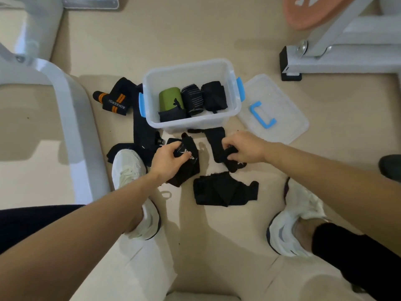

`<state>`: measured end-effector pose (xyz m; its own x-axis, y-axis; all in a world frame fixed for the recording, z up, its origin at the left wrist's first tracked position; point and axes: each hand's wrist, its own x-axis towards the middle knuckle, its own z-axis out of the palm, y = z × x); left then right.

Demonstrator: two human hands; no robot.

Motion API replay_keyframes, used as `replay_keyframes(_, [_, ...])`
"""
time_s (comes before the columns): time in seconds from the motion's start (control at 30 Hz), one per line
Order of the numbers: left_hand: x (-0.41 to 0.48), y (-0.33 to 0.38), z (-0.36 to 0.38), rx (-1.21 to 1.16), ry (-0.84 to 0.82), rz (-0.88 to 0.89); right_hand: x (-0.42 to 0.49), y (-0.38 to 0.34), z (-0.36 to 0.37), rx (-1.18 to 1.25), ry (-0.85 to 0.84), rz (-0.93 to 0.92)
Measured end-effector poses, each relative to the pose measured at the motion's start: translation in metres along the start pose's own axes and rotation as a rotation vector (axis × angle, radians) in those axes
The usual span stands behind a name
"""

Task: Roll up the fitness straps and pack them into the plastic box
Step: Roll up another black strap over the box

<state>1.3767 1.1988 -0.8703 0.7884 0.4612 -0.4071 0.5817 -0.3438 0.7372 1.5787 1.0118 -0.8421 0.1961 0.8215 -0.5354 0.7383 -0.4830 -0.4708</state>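
Note:
A clear plastic box (219,68) with blue latches stands on the floor ahead of me. Inside lie a green roll (170,99), a striped roll (193,98) and a black roll (214,95). My left hand (169,161) grips a black strap (191,168) lying flat on the floor. My right hand (245,147) pinches the near end of another black strap (213,140) that runs toward the box. A third black strap (223,190) lies loose between my feet. A black and orange strap (115,102) sits left of the box.
The box's clear lid (280,118) with a blue handle lies to the right. A long black strap (141,131) runs down the box's left side. White gym machine frames stand at left (71,118) and upper right (338,59). My white shoes (297,220) flank the straps.

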Motion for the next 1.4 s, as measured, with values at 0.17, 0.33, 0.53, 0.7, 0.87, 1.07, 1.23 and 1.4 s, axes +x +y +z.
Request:
replay_keyframes(0.17, [-0.003,0.062,-0.037,-0.019,-0.15,0.087,-0.05,-0.013,-0.057,0.136,-0.009,0.046])
replay_keyframes(0.33, [-0.03,0.134,-0.079,-0.161,-0.215,0.122,-0.1,-0.036,-0.106,0.382,0.139,0.089])
replay_keyframes(0.53, [-0.066,0.203,-0.143,-0.172,-0.224,0.242,-0.156,-0.093,-0.17,0.615,0.298,-0.034])
replay_keyframes(0.7, [-0.09,0.254,-0.196,-0.109,-0.134,0.33,-0.19,-0.132,-0.218,0.664,0.432,-0.109])
replay_keyframes(0.87, [-0.094,0.281,-0.222,-0.161,-0.034,0.35,-0.209,-0.146,-0.243,0.61,0.47,-0.094])
replay_keyframes(1.07, [-0.083,0.298,-0.218,-0.088,0.1,0.475,-0.211,-0.15,-0.261,0.695,0.508,-0.158])
replay_keyframes(1.23, [-0.076,0.317,-0.21,-0.094,0.013,0.59,-0.206,-0.152,-0.264,0.757,0.549,-0.248])
replay_keyframes(1.4, [-0.067,0.324,-0.208,-0.143,0.024,0.64,-0.195,-0.15,-0.26,0.817,0.566,-0.263])
